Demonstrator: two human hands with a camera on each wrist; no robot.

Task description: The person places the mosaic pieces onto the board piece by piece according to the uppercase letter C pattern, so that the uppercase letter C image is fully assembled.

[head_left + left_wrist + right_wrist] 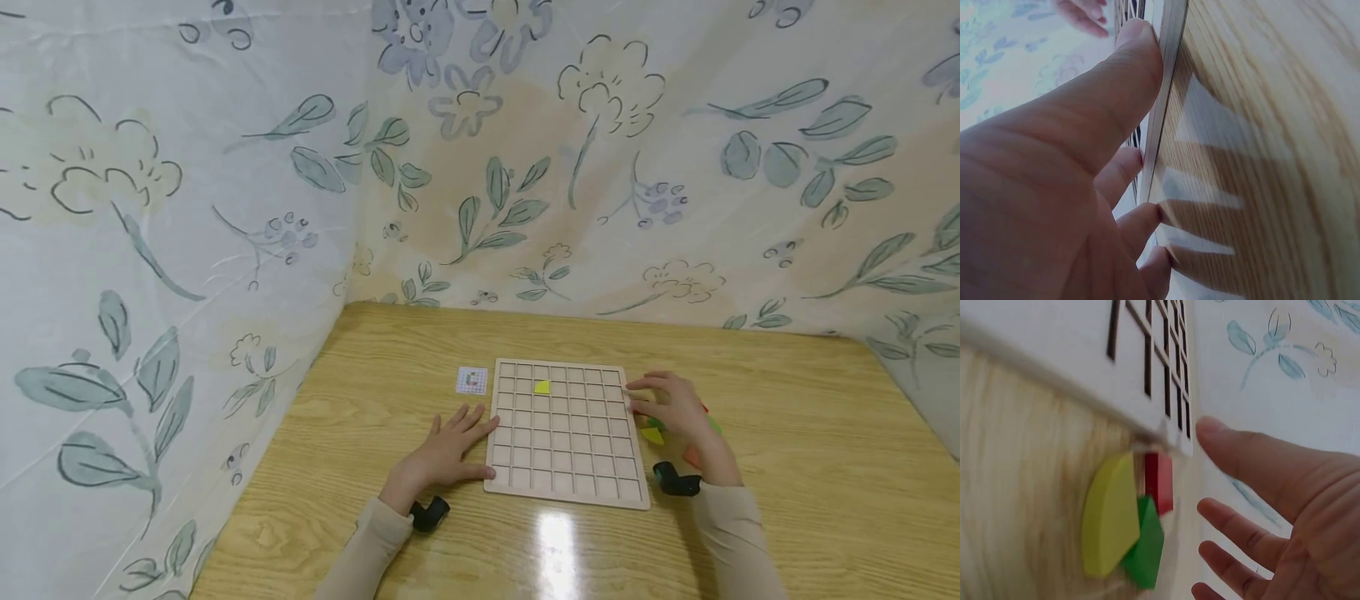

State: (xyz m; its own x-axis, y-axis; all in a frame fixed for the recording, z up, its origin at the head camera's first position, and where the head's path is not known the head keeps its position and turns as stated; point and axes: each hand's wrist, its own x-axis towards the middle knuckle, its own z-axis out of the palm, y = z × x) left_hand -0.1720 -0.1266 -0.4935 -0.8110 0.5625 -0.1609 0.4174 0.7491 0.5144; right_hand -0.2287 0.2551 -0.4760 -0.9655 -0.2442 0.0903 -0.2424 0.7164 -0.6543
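A pale wooden grid board (564, 435) lies on the table with one yellow quarter-round piece (542, 387) in a cell near its top left. The left hand (444, 454) touches the board's left edge, fingers spread; in the left wrist view the thumb and fingertips of that hand (1079, 162) meet the edge. At the board's right edge is the right hand (675, 408), fingers extended, over loose pieces. In the right wrist view this hand (1272, 519) holds nothing, beside a yellow piece (1110, 515), a green piece (1146, 547) and a red piece (1159, 481).
A small printed card (472, 380) lies left of the board's top corner. Several coloured pieces, among them an orange-red one (692, 456), lie partly under the right hand and forearm. Black devices are strapped at both wrists. A floral cloth (480, 167) hangs behind the wooden table (360, 367).
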